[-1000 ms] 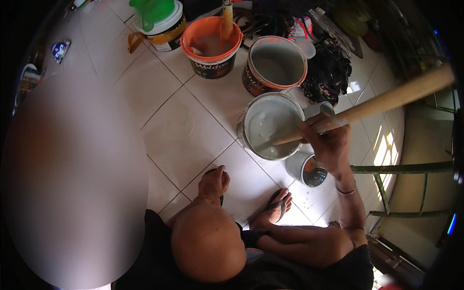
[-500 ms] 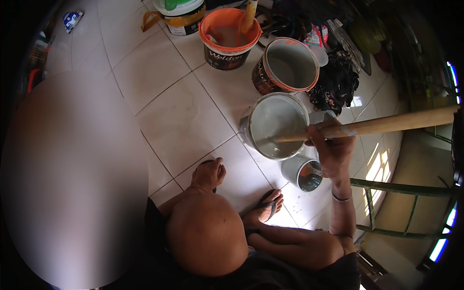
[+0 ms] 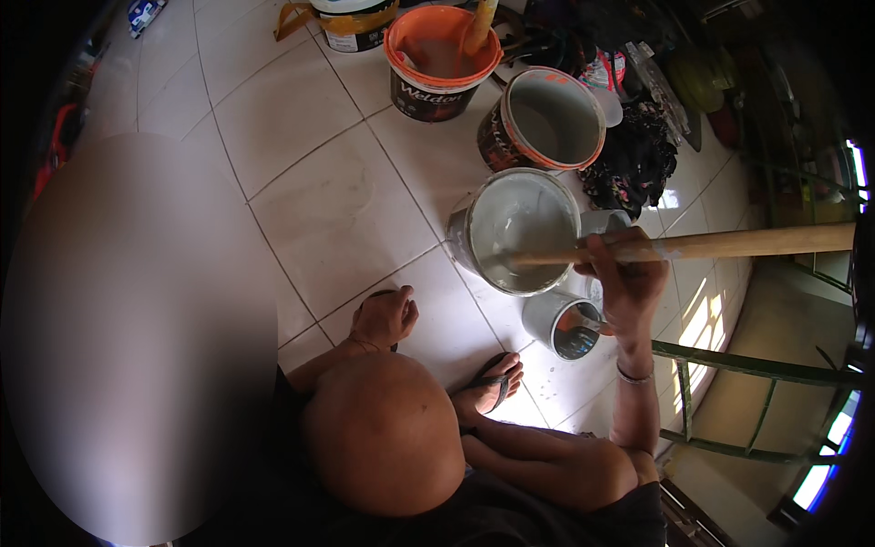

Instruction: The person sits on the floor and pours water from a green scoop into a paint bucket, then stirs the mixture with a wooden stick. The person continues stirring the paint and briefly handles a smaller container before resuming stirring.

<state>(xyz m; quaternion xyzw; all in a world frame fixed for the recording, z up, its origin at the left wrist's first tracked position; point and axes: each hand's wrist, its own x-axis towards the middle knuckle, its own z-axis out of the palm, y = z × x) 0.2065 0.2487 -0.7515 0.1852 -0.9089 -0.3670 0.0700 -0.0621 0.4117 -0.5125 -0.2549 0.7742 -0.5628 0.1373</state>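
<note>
My right hand [image 3: 629, 283] is closed round a long wooden stick [image 3: 756, 243]. The stick's lower end dips into thick grey paint-like liquid [image 3: 529, 219] inside a round bucket [image 3: 462, 235]. Below that bucket, close to my right wrist, a smaller grey container [image 3: 540, 319] lies tilted, its mouth toward me; an orange-brown thing with a pale handle, perhaps a brush, shows in it. My left hand [image 3: 387, 317] hangs past my left knee over my sandalled foot, fingers curled, with nothing visible in them.
Beyond stand an orange-rimmed bucket [image 3: 556, 118] with a grey inside, an orange bucket [image 3: 428, 91] with a stick in it, and a white-and-yellow tub [image 3: 355, 32]. Dark patterned cloth [image 3: 629, 164] lies to the right. Green metal bars [image 3: 756, 365] stand at right. A blurred patch hides the left.
The outer end of the stick has swung slightly toward me, its tip still in the grey liquid. My right hand keeps its grip. The whole view has shifted a little.
</note>
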